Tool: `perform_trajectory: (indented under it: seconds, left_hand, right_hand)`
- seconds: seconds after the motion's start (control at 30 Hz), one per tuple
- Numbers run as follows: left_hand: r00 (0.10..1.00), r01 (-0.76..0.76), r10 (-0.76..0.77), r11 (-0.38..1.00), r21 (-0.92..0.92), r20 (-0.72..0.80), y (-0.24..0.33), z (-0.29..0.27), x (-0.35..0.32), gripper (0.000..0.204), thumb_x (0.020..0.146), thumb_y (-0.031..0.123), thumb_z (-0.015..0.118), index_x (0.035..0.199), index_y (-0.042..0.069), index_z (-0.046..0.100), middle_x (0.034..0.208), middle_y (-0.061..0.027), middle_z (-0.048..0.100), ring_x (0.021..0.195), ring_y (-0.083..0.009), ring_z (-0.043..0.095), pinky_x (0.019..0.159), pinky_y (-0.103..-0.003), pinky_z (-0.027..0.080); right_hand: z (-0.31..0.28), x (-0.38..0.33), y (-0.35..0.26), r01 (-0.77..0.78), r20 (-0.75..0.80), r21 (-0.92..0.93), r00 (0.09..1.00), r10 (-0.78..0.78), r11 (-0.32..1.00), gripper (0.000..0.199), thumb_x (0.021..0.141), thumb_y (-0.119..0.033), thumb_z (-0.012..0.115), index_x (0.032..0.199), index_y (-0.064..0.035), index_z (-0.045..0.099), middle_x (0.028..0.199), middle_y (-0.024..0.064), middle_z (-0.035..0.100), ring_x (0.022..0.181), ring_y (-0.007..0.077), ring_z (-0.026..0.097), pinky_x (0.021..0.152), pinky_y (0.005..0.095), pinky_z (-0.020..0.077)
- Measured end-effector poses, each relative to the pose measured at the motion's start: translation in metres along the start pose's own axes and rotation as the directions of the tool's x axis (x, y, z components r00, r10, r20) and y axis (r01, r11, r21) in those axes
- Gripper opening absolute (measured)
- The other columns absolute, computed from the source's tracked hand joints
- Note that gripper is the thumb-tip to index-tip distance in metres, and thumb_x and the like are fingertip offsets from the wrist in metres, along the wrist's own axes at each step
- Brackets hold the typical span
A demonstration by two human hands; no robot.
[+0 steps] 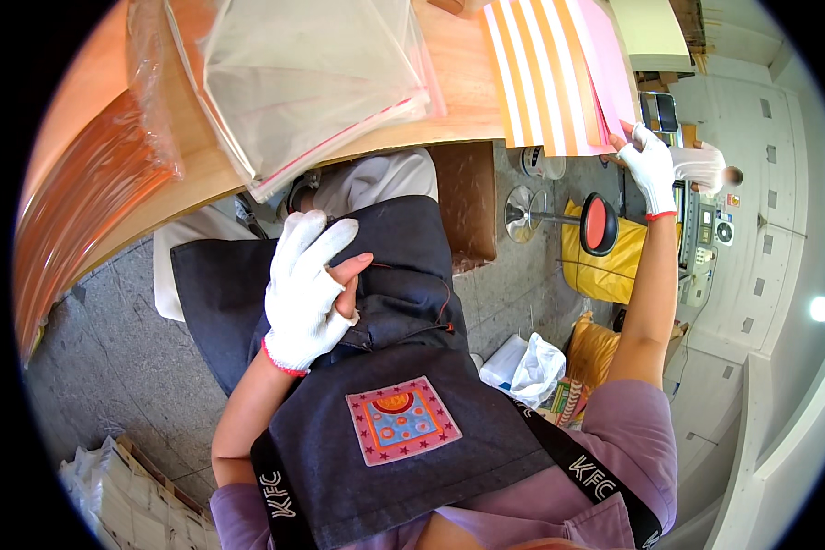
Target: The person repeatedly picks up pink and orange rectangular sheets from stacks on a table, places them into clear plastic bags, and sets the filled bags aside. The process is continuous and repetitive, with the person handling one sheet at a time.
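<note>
Since the right hand (653, 165) only pinches the striped sheets (548, 73) at their corner while the left hand (307, 289) rests loosely curled and empty on the apron (403, 293), I reckon that stack could slide off the table (458, 101).

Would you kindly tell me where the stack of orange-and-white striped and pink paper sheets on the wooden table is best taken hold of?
Probably at the near edge, where the stack of striped and pink paper sheets overhangs the wooden table. Come from the person's side, thumb above and fingers below: the sheets lie flat, so only the overhang offers a pinch. The gloved right hand already touches that corner; the left hand rests on the lap.
</note>
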State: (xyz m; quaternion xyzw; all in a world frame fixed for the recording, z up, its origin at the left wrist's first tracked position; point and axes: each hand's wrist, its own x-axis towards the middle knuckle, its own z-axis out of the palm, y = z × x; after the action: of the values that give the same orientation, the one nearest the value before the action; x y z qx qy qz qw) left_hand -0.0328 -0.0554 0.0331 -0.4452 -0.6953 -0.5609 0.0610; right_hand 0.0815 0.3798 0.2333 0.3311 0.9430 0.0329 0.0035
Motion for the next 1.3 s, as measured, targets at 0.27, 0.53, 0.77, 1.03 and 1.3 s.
perform_trajectory:
  seconds: [0.27, 0.53, 0.77, 1.03, 1.3]
  left_hand:
    - [0.998, -0.062, 0.064, 0.997, -0.054, 0.020, 0.004, 0.009, 0.010, 0.030, 0.066, 0.002, 0.071, 0.094, 0.004, 0.060, 0.110, -0.0162, 0.061, 0.104, -0.0401, 0.055, 0.091, -0.053, 0.044]
    - [0.910, -0.365, 0.378, 0.925, -0.106, 0.171, 0.029, 0.079, 0.141, 0.038, 0.069, 0.009, 0.066, 0.106, 0.006, 0.064, 0.116, -0.0108, 0.057, 0.112, -0.0321, 0.052, 0.099, -0.045, 0.039]
    - [0.856, -0.486, 0.456, 0.870, 0.080, 0.242, 0.058, 0.205, 0.251, 0.047, 0.069, 0.017, 0.069, 0.113, 0.009, 0.052, 0.129, -0.0100, 0.049, 0.123, -0.0325, 0.042, 0.103, -0.044, 0.034]
    - [0.608, -0.729, 0.627, 0.684, 0.027, 0.487, 0.058, 0.240, 0.303, 0.039, 0.065, 0.011, 0.068, 0.101, 0.006, 0.056, 0.113, -0.0127, 0.058, 0.107, -0.0318, 0.055, 0.096, -0.043, 0.042]
    - [0.517, -0.810, 0.672, 0.584, 0.049, 0.530, 0.044, 0.239, 0.307, 0.040, 0.074, 0.015, 0.066, 0.112, 0.007, 0.058, 0.119, -0.0133, 0.058, 0.108, -0.0339, 0.056, 0.097, -0.044, 0.045]
  right_hand:
    - [0.001, -0.005, -0.004, -0.017, 0.011, -0.029, 1.000, 0.017, 0.999, 0.047, 0.078, -0.036, 0.070, 0.113, -0.0041, 0.064, 0.096, 0.0159, 0.069, 0.084, 0.0199, 0.067, 0.077, 0.0289, 0.0497]
    - [0.014, -0.008, 0.013, 0.079, -0.119, -0.129, 0.988, -0.095, 0.988, 0.050, 0.072, -0.041, 0.061, 0.109, -0.0076, 0.065, 0.103, 0.0157, 0.064, 0.093, 0.0316, 0.062, 0.081, 0.0385, 0.0487]
    - [0.006, -0.005, 0.011, 0.217, -0.140, -0.148, 0.961, -0.237, 0.965, 0.040, 0.070, -0.042, 0.061, 0.089, -0.0062, 0.064, 0.082, 0.0140, 0.065, 0.079, 0.0315, 0.063, 0.072, 0.0411, 0.0494]
    - [0.011, -0.004, 0.025, 0.241, -0.137, 0.041, 0.963, -0.234, 0.970, 0.039, 0.066, -0.039, 0.066, 0.089, -0.0080, 0.065, 0.087, 0.0110, 0.065, 0.086, 0.0276, 0.063, 0.077, 0.0393, 0.0492]
    - [0.070, 0.010, 0.066, 0.575, -0.570, 0.261, 0.741, -0.357, 0.776, 0.037, 0.063, -0.017, 0.069, 0.099, -0.0071, 0.065, 0.104, 0.0055, 0.063, 0.101, 0.0237, 0.056, 0.090, 0.0340, 0.0445]
